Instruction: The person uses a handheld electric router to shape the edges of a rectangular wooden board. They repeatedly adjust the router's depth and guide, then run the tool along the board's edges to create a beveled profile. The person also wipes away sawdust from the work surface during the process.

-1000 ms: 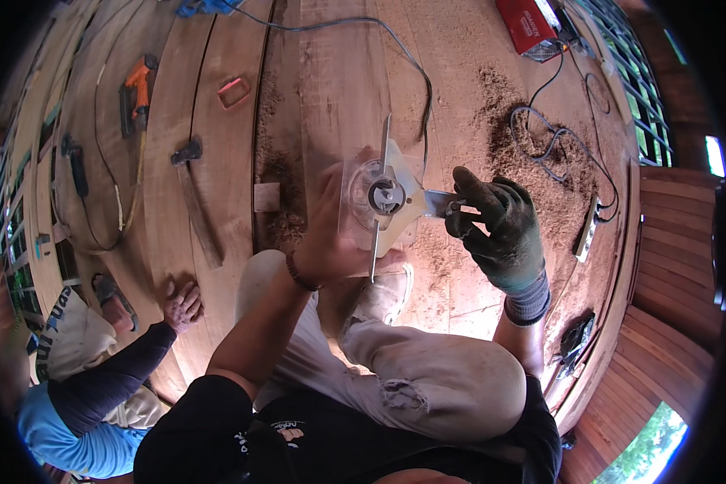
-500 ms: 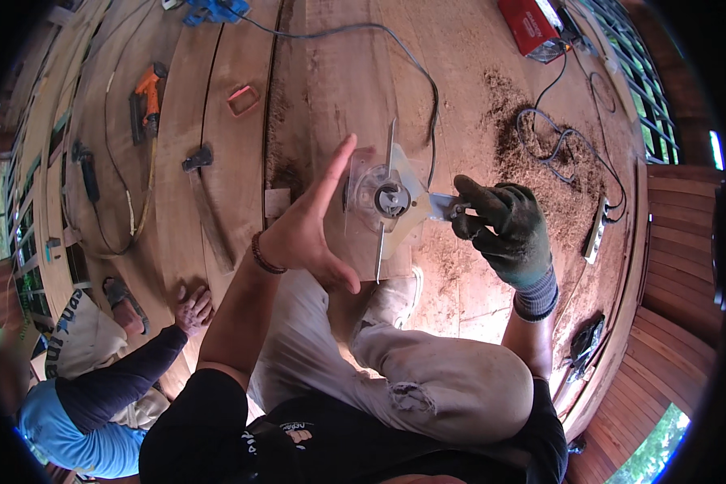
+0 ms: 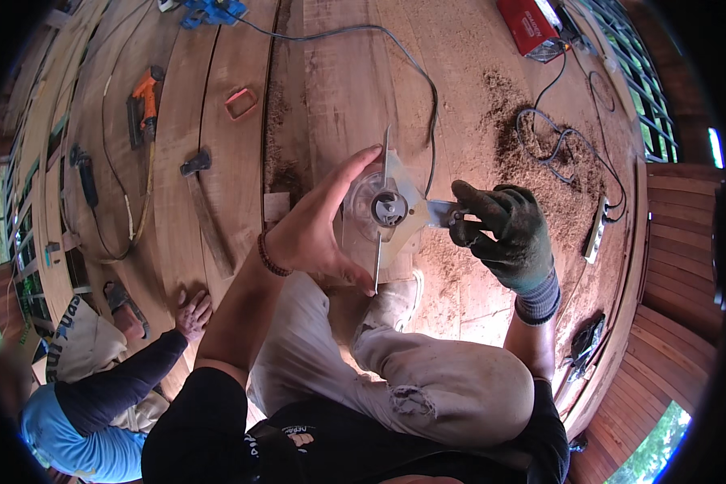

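Note:
In front of my knees is a tool piece with a clear square base (image 3: pixel 365 229), a round metal centre, and a pale plate (image 3: pixel 407 230) with a thin straight edge. My gloved right hand (image 3: pixel 508 238) pinches the grey metal bar (image 3: pixel 440 213) that sticks out from the plate's right side. On the other side my bare left hand (image 3: pixel 310 234) is spread wide. Its forefinger lies near the far end of the straight edge and its thumb near the near end; whether they press on it I cannot tell. Its other fingers are hidden.
Sawdust (image 3: pixel 500 121) lies on the planks. A hammer (image 3: pixel 206 206), orange nail gun (image 3: pixel 146 105) and angle grinder (image 3: pixel 85 177) are at left; a power strip (image 3: pixel 596 232) and red machine (image 3: pixel 528 28) at right. A cable (image 3: pixel 427 73) runs behind the tool. A co-worker's hand (image 3: pixel 192 313) rests at lower left.
My left hand has moved right, bringing its forefinger and thumb up to the straight edge. The plate has shifted slightly left and down, with my right hand still on its bar.

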A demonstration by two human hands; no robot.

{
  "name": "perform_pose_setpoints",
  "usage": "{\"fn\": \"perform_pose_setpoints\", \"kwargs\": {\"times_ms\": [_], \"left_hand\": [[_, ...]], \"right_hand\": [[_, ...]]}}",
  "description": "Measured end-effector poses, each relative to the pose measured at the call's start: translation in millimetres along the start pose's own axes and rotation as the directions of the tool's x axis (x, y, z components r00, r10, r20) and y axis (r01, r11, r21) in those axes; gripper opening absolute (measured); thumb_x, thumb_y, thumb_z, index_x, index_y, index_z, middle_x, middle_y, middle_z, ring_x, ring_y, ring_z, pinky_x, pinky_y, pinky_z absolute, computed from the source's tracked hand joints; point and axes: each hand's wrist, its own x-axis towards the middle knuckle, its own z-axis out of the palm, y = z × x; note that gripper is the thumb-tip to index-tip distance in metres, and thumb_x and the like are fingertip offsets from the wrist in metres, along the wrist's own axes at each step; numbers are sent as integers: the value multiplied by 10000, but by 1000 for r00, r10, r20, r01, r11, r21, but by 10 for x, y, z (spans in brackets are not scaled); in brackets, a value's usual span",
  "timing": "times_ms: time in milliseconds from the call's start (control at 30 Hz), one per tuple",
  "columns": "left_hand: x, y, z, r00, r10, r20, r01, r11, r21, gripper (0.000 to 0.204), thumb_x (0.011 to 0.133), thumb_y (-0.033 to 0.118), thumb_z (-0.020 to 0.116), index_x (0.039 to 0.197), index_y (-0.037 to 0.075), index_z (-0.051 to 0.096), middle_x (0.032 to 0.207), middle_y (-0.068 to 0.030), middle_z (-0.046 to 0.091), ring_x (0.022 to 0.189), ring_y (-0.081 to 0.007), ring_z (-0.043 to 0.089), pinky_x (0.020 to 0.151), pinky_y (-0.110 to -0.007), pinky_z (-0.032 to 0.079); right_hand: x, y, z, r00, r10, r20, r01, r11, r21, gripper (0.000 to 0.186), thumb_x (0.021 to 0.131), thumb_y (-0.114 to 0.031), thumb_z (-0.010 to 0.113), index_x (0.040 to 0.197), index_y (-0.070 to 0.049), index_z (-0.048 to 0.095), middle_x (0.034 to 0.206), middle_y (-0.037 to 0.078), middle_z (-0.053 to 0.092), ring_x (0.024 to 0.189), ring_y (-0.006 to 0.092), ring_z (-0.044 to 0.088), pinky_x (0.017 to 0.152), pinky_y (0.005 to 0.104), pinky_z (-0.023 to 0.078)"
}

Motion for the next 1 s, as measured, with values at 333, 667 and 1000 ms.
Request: {"fn": "perform_pose_setpoints", "kwargs": {"times_ms": [333,667,1000], "left_hand": [[-5,25,-13,1000,12,-10,-12,999,38,1595,433,578,1022,1599,-103,173,1614,-220,335,1491,-285,364,1232,-407,298],[-60,20,50,997,-36,-66,32,998,-58,1498,504,628,979,1586,-93,235,1621,-238,349,1510,-327,363,1237,-422,309],[-101,39,54,999,4,-40,-3,1000,16,1490,520,629,975,1586,-95,225,1618,-251,343,1514,-340,355,1243,-426,301]], "right_hand": [[42,-4,-14,1000,-11,17,11,1000,-5,652,721,-155,792,1346,-30,655,1079,95,772,884,295,711,867,440,509],[73,-35,-44,999,-29,-27,29,1000,10,528,793,-258,847,1273,-109,687,1152,101,751,947,285,722,878,438,533],[65,-233,87,987,41,-155,-63,988,-141,406,691,-270,868,1022,-104,702,1273,105,686,1259,373,612,1095,594,402]]}}
